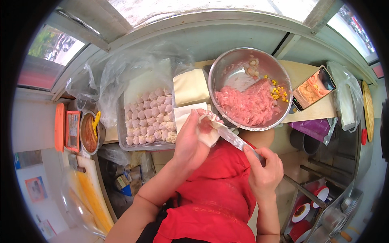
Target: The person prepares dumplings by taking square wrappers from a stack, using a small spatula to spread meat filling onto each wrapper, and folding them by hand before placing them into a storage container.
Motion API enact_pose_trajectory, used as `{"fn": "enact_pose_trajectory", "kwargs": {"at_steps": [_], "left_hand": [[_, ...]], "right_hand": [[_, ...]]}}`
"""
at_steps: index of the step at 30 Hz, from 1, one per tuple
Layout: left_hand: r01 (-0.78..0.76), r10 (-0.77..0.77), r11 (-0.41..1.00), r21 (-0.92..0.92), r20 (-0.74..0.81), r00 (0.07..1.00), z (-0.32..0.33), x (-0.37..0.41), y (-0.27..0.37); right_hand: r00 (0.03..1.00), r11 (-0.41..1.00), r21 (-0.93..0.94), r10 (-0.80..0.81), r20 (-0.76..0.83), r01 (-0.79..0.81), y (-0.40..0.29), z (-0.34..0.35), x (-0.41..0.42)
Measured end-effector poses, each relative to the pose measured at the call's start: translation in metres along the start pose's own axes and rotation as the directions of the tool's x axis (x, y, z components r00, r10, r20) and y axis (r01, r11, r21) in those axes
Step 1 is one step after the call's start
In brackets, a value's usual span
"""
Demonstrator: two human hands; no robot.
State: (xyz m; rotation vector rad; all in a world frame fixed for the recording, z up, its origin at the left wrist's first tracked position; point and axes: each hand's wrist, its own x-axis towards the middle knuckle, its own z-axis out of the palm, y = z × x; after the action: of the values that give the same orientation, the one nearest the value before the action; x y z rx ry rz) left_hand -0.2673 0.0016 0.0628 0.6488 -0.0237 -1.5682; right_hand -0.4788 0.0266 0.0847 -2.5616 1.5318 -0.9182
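Note:
My left hand (190, 139) cups a thin dough wrapper (209, 136) with a dab of pink minced meat (206, 125) on it. In my right hand (266, 170) is a flat, smeared metal spatula (232, 138), its tip touching the wrapper's edge. Just beyond my left hand stand two stacks of square wrappers, a taller yellowish stack (191, 86) and a paler stack (184, 114) partly hidden by my fingers. A steel bowl (249, 52) holds minced meat (247, 101) and corn kernels (279, 92). Left of the stacks, a metal tray (122, 133) carries rows of folded wontons (149, 114).
Clear plastic sheeting (114, 82) drapes over the tray's back left. A smartphone (314, 88) leans right of the bowl, near a plastic bag (346, 94). At left sit a pot of reddish sauce (88, 133) with a yellow-handled utensil (96, 120) and an orange-framed box (73, 130).

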Motion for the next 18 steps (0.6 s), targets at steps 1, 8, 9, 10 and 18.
{"fn": "enact_pose_trajectory", "kwargs": {"at_steps": [1,8,9,10,18], "left_hand": [[-0.036,0.038,0.998,0.042,-0.047,0.998,0.004,0.001,0.001],[-0.027,0.027,1.0,0.0,-0.009,1.0,0.011,-0.002,-0.001],[-0.027,0.026,0.999,0.019,0.015,1.0,0.011,-0.003,-0.002],[-0.027,0.026,0.999,0.038,0.038,0.999,0.012,-0.004,-0.002],[-0.046,0.047,0.995,0.086,-0.019,0.999,0.017,-0.007,0.0]], "right_hand": [[1.0,1.0,0.009,-0.008,0.004,0.008,0.001,-0.003,-0.003],[0.993,0.997,0.044,-0.074,0.091,0.07,-0.006,-0.016,-0.006],[0.994,0.996,0.04,-0.08,0.073,0.077,-0.006,-0.014,-0.005],[0.996,0.997,0.026,-0.074,0.054,0.073,-0.006,-0.012,-0.005],[0.996,0.996,0.035,-0.086,0.024,0.086,-0.008,-0.014,-0.001]]}}
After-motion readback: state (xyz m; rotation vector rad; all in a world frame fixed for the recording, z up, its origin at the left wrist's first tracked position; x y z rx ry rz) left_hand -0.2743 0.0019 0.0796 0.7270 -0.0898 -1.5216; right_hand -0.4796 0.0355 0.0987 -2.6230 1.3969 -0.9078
